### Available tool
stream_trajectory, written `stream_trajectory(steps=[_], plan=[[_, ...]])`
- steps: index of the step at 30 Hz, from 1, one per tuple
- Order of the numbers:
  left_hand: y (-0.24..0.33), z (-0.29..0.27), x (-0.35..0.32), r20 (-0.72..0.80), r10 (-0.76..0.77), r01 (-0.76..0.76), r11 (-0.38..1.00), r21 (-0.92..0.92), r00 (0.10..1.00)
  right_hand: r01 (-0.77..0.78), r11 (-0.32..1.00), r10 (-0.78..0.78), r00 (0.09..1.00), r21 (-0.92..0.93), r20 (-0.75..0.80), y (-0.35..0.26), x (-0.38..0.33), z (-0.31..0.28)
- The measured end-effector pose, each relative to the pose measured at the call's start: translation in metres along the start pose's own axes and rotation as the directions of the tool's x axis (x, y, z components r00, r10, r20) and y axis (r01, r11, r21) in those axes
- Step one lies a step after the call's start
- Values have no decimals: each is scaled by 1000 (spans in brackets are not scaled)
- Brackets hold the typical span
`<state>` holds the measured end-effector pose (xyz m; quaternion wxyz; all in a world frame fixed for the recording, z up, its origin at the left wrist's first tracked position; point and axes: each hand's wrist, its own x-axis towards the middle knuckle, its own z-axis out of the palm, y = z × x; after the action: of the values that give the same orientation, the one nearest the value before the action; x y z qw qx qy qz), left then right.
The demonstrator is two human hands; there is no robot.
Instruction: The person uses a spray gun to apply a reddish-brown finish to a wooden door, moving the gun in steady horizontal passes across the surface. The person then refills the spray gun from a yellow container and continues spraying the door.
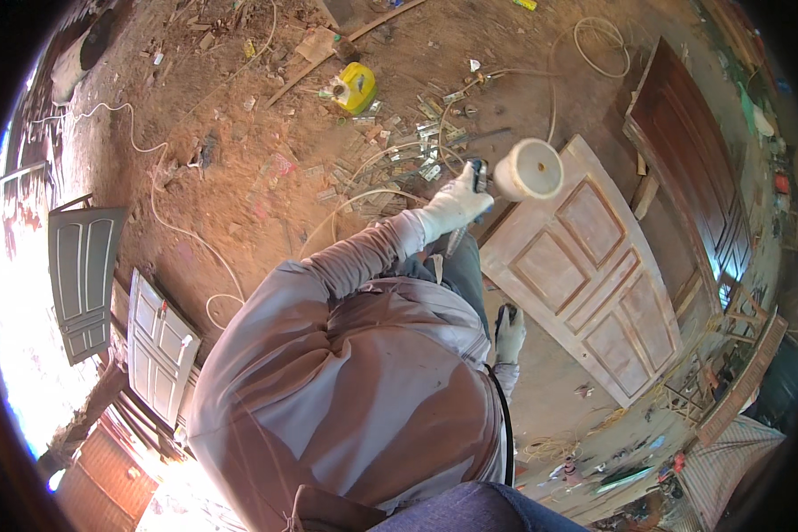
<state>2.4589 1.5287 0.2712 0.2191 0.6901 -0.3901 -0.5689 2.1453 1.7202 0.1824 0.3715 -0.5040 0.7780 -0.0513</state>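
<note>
My left hand (455,206), in a whitish glove, is closed around the handle of a spray gun (480,184). The gun's round pale cup (530,169) hangs just off the upper left corner of a panelled wooden door (585,266). That door slopes to my right, with a pale coat on it and brown along its panel mouldings. Low beside my right leg, my right hand (511,337), also gloved, has its fingers curled around a small dark object that I cannot make out. My trousers (463,279) show between the two hands.
A glossy dark brown door (683,151) leans at the far right. Behind my left arm, a hose (363,197) loops over dirt ground littered with scraps. A yellow jerrycan (355,88) stands ahead. Grey (84,275) and white (158,346) doors stand at left.
</note>
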Motion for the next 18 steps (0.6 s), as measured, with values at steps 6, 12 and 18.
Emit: stream_trajectory(steps=[6,12,18], plan=[[7,96,27,45,-26,32,990,-135,999,230,897,-306,939,377,155,-107,67,-59],[43,123,24,54,-105,102,994,45,993,351,934,-354,869,74,347,-126,136,-74],[33,121,34,-48,-87,93,985,144,995,563,777,-474,818,-282,326,-125,168,-48]])
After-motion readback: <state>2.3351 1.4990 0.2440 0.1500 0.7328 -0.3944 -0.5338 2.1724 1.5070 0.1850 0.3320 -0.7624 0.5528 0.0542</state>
